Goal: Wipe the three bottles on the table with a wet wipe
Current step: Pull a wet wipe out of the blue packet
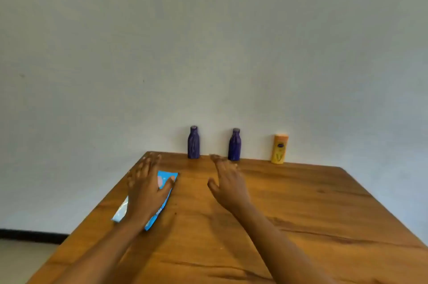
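Note:
Three bottles stand upright along the far edge of the wooden table (301,214), against the wall: a dark blue bottle (193,142) at the left, a second dark blue bottle (234,144) in the middle, and an orange-yellow bottle (279,149) at the right. A blue wet wipe pack (167,177) lies flat near the table's left edge. My left hand (146,188) hovers over the pack with its fingers spread, hiding much of it. My right hand (228,181) is raised over the table's middle, fingers apart and empty, just in front of the middle bottle.
A pale wall (208,52) rises directly behind the bottles. The table's left edge runs diagonally beside the pack, with floor and a dark skirting strip (32,235) beyond it.

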The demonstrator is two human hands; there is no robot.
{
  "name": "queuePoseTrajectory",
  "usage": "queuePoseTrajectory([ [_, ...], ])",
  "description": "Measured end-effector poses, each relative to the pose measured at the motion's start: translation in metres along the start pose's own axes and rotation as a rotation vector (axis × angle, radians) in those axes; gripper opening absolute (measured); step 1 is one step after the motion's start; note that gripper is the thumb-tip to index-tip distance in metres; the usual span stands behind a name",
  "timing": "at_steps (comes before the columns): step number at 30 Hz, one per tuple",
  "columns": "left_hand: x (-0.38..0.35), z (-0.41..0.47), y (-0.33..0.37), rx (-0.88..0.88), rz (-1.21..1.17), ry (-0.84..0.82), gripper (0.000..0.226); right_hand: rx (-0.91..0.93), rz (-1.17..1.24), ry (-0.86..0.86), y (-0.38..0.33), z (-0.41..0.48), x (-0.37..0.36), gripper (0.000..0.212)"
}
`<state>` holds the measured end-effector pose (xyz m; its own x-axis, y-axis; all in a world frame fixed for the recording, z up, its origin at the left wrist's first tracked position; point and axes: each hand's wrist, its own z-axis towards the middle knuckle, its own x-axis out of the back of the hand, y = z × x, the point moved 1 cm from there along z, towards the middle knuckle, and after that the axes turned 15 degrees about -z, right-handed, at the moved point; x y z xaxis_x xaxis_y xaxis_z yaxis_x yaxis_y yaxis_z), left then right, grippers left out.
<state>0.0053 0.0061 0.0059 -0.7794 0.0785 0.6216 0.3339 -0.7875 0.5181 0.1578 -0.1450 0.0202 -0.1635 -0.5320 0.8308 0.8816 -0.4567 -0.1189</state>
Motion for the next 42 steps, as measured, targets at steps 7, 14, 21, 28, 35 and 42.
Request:
queuePoseTrajectory([
  [7, -0.020, -0.024, -0.080, 0.355, 0.172, -0.188, 0.096, -0.055, 0.268, -0.392, -0.046, 0.008, -0.097, 0.057],
  [14, -0.042, -0.004, -0.106, 0.374, 0.144, -0.227, 0.095, -0.090, 0.408, -0.407, -0.064, 0.039, -0.148, 0.046],
  [21, -0.057, 0.020, -0.123, 0.375, 0.235, -0.315, 0.096, -0.099, 0.346, -0.329, -0.067, 0.090, -0.183, 0.057],
  [28, -0.066, 0.028, -0.132, 0.365, 0.292, -0.342, 0.096, 0.058, 0.079, -0.275, -0.084, 0.127, -0.199, 0.065],
  [35, -0.067, 0.028, -0.132, 0.387, 0.299, -0.374, 0.096, -0.136, 0.379, -0.221, -0.090, 0.138, -0.200, 0.023],
  [42, -0.066, 0.029, -0.130, 0.407, 0.261, -0.392, 0.096, -0.346, 1.020, -0.076, -0.059, 0.135, -0.146, 0.004],
])
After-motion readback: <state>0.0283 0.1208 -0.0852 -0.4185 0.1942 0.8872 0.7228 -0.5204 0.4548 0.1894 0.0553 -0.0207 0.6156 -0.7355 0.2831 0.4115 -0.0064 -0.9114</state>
